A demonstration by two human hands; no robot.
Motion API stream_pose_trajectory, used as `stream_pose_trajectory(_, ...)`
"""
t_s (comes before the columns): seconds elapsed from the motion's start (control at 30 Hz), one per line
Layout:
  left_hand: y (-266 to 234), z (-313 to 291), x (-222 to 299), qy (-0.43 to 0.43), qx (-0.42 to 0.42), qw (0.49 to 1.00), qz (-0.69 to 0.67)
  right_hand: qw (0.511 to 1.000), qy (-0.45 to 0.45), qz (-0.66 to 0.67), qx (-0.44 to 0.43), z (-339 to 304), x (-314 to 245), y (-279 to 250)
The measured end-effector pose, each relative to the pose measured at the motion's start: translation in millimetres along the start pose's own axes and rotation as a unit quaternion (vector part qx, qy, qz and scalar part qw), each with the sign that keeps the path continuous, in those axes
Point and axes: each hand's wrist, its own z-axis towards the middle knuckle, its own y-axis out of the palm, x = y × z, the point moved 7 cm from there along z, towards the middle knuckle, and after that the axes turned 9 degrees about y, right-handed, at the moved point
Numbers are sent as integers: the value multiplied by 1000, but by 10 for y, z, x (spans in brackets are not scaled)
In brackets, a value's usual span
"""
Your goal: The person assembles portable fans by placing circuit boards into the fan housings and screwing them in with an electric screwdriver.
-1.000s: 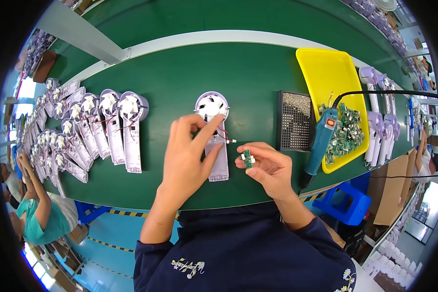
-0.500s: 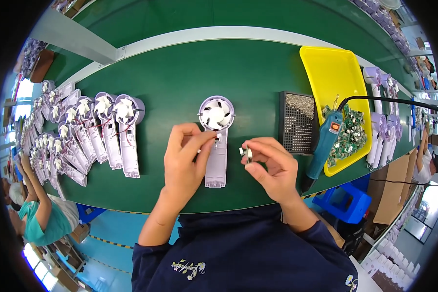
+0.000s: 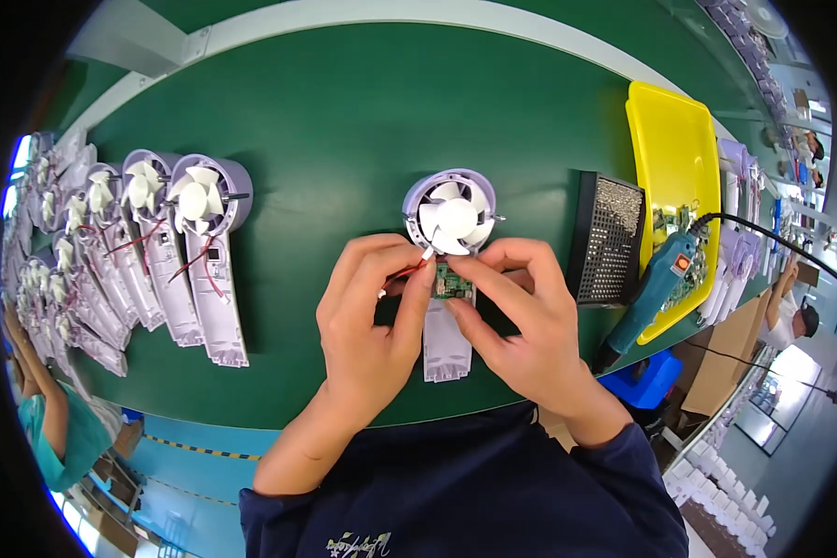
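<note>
A lilac handheld fan half lies in front of me, its open handle toward my body and its round head with white blades away from me. My right hand pinches a small green circuit board over the upper part of the handle. Whether the board is seated there or held just above, I cannot tell. Close on its left, my left hand is closed on the red and black wires just below the fan head. Its fingertips partly hide the wires.
Several similar fan halves lie in rows at the left. On the right stand a black perforated box of screws, a teal electric screwdriver with a black cable, and a yellow tray holding circuit boards. A co-worker's arm shows far left.
My right hand has brought the circuit board left, from beside the handle to over it. My left hand remains at the wires. The whole view has shifted, with the fan appearing nearer.
</note>
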Motion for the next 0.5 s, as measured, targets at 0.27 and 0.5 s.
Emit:
stream_pose_trajectory(0.27, -31, 26, -17, -24, -34, 999, -24, 996, -21, -81, -26, 31, -46, 23)
stream_pose_trajectory(0.5, -23, 15, -18, -38, -30, 999, -16, 989, 95, 114, -4, -76, 191, -50)
